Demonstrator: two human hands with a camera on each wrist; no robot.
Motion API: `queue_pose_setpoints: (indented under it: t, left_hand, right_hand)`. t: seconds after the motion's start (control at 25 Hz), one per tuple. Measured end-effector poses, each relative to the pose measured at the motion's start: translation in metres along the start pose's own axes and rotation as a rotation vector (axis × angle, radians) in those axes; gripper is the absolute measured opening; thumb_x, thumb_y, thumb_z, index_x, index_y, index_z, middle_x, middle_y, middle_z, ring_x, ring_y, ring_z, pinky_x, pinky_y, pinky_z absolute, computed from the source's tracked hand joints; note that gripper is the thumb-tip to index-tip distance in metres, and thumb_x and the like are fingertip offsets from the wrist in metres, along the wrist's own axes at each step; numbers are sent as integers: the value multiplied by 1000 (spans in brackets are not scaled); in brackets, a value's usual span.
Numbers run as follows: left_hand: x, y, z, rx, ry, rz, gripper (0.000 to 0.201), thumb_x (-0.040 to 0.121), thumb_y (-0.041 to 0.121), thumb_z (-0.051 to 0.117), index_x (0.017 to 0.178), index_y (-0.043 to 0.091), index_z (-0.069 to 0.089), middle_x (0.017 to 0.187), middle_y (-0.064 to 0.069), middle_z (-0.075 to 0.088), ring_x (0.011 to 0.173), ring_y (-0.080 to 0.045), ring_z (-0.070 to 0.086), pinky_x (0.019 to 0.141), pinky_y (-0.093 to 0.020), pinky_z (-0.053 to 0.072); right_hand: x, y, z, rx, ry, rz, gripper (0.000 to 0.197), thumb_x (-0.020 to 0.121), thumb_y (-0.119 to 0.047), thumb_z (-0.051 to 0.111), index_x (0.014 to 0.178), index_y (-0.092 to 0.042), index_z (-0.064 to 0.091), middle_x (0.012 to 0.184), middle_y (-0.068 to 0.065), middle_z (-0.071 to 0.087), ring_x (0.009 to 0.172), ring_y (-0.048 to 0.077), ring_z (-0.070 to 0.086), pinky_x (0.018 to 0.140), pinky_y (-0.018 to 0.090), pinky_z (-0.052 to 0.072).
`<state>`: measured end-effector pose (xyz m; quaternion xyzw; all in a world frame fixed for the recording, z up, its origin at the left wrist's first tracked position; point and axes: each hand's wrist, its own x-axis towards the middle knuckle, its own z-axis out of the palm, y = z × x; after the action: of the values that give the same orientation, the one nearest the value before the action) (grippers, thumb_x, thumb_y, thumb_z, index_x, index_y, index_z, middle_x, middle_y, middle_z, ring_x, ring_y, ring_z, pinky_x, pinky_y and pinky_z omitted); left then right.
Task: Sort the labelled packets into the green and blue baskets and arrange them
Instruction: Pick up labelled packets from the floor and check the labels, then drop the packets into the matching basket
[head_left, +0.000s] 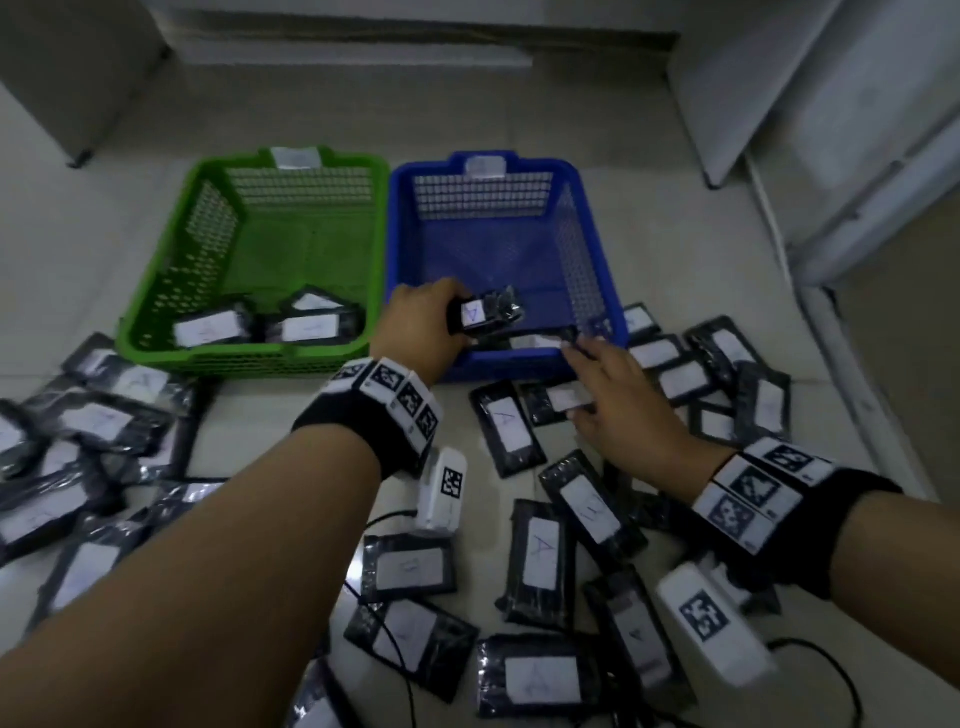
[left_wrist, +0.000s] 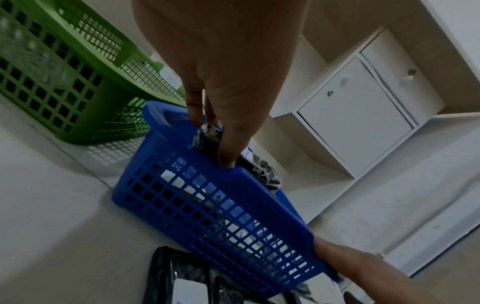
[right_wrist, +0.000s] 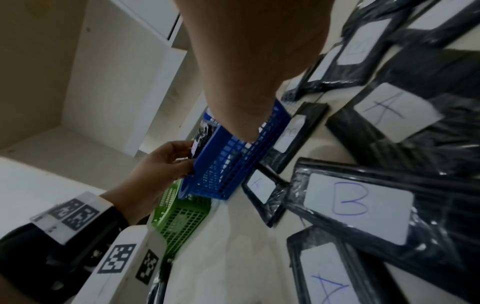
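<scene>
My left hand (head_left: 423, 325) grips a black packet (head_left: 488, 310) with a white label marked A, held low inside the blue basket (head_left: 597, 291) near its front wall. In the left wrist view the fingers (left_wrist: 228, 148) pinch that packet (left_wrist: 259, 170) just behind the blue basket's rim (left_wrist: 259, 197). Another packet (head_left: 537, 341) lies in the blue basket at the front. My right hand (head_left: 618, 400) reaches with straight fingers to the basket's near right rim and holds nothing. The green basket (head_left: 156, 306) on the left holds three labelled packets (head_left: 208, 328).
Several black packets with white A or B labels lie scattered on the pale floor around both arms, such as one marked B (right_wrist: 355, 205) and one marked A (head_left: 508, 427). White cabinets (left_wrist: 358, 115) stand behind the baskets. A black cable (head_left: 395, 639) runs over the near packets.
</scene>
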<state>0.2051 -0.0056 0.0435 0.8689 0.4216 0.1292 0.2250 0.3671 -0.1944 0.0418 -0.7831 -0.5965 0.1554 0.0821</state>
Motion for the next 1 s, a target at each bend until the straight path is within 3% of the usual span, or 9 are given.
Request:
queue_pose_setpoints:
  t: [0.12,0.24,0.36,0.44,0.52,0.68,0.8,0.88,1.0]
  left_hand:
    - [12,-1,15,50,-122,-11,42,79,21,71,119,19,58,118,-12,61,114,-34,51,94,-46,46]
    - [-7,-1,22,-41,101,86,29,84,22,65,112,14,62,111,-12,56,105,-31,54,90,-41,46]
    - [-56,11,35,-135,349,134,12,85,25,63,91,15,60,92,-5,54,86,-21,52,76,-33,45]
    - [-82,15,57,-184,188,-18,20,84,34,65,92,17,59,93,-2,55,86,-21,55,76,-33,46]
    - [-90,17,81,-197,52,-216,49,75,43,73,108,13,54,110,-8,52,100,-26,53,88,-36,47]
    - [-82,36,97,-195,-69,-464,97,63,41,83,133,2,29,132,-19,36,120,-30,40,101,-33,36]
    - [-78,45,102,-285,-119,-550,98,62,30,86,135,2,28,133,-20,45,121,-32,47,97,-34,41]
    - [-79,40,102,-295,-177,-540,82,65,30,85,128,2,41,125,-16,56,113,-28,55,87,-29,43]
    - [-89,30,95,-270,-300,-472,47,72,37,77,108,8,64,108,-9,68,97,-24,63,78,-27,47]
  right_hand:
    - [-7,19,7,35,-77,-91,73,92,-9,53,151,-16,12,160,3,-2,148,21,-4,122,37,8]
    - [-19,24,11,190,112,-76,58,87,-1,56,142,-11,41,153,9,27,141,20,21,115,28,24]
    - [-35,15,21,298,147,123,39,83,-12,66,121,-11,58,118,10,50,116,23,46,85,13,32]
    - [-43,12,33,256,1,235,46,80,-26,73,120,-12,57,113,9,52,110,24,48,80,17,33]
    - [-49,11,42,216,-128,289,61,74,-38,76,124,-13,52,116,9,52,113,25,46,88,27,39]
    - [-52,11,53,216,-240,303,59,71,-35,78,119,-12,54,115,10,60,108,28,53,86,34,47]
    - [-48,18,43,353,-280,319,35,82,-26,70,111,-8,61,99,5,65,94,22,60,76,28,49]
    - [-41,25,33,433,-279,334,23,89,-23,63,105,-6,65,80,-3,60,76,12,57,63,19,43]
    - [-34,27,21,716,-213,396,21,92,-19,60,108,-6,66,93,5,68,83,13,61,75,22,47]
